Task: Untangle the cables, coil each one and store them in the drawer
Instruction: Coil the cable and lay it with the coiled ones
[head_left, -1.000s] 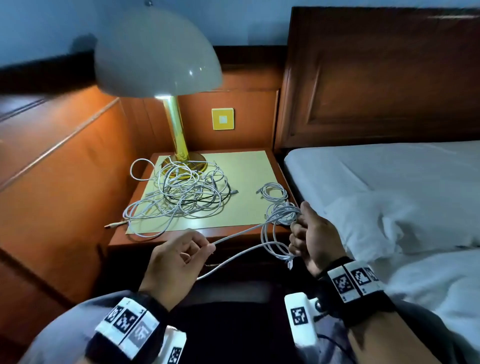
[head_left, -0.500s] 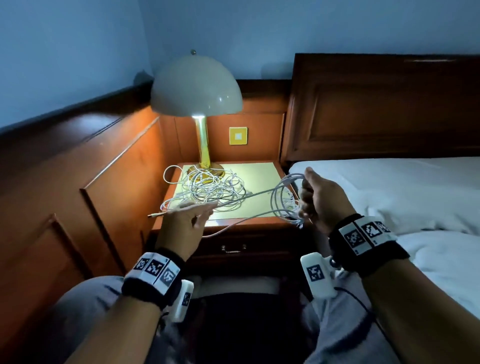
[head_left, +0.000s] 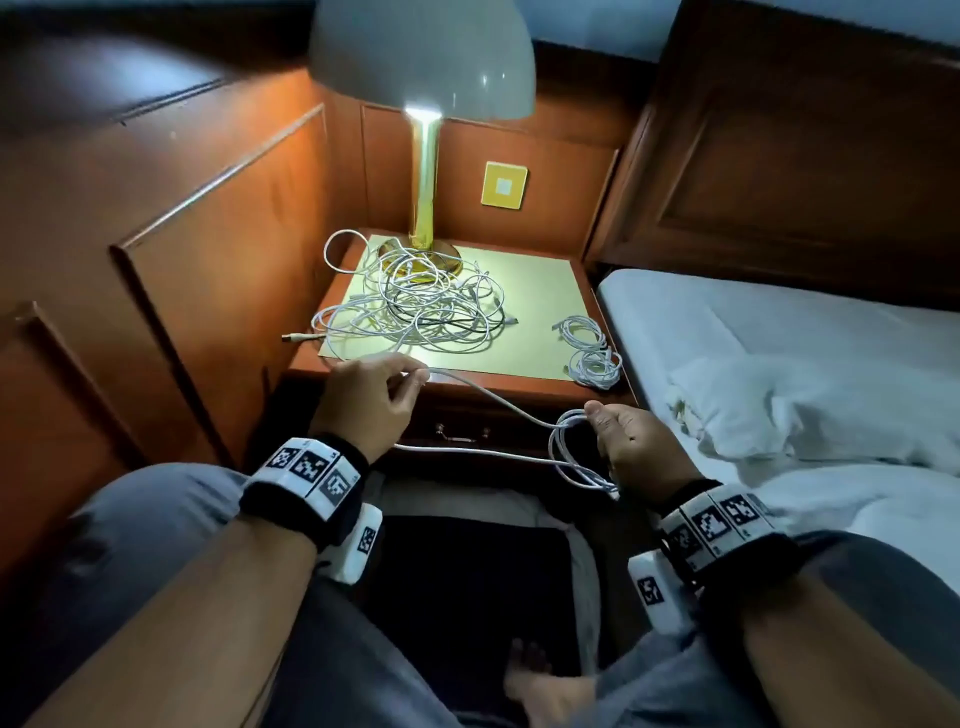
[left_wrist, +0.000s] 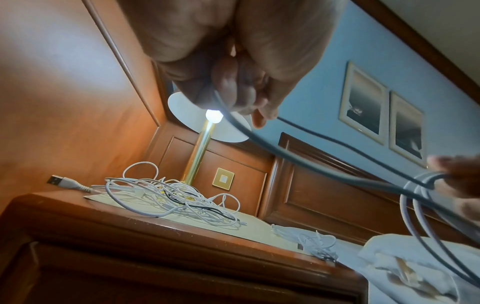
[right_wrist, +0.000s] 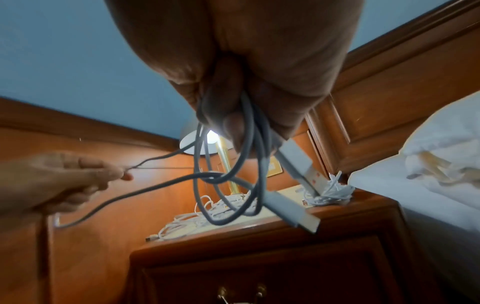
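While the head camera is looking down, the left hand (head_left: 369, 400) is pinching a white cable (head_left: 498, 402) at about nine o'clock from the right hand (head_left: 631, 447), which is clasping several loops of that same cable in front of the closed drawer (head_left: 462, 431). A tangled pile of cables (head_left: 415, 306) is lying on the nightstand (head_left: 519, 387) just before the lamp (head_left: 423, 156), and a small coiled bundle (head_left: 592, 353) is sitting at the pile's three o'clock, near the bed (head_left: 779, 353). Seen from the left wrist, the thumb and fingers (left_wrist: 233, 88) are gripping the cable, which is running toward four o'clock to the other hand's loops, while the pile is resting at seven o'clock. Seen from the right wrist, the curled fingers (right_wrist: 233, 123) are holding hanging loops with two USB plugs (right_wrist: 293, 207) dangling toward five o'clock, and the left hand is gripping the strand at nine o'clock.
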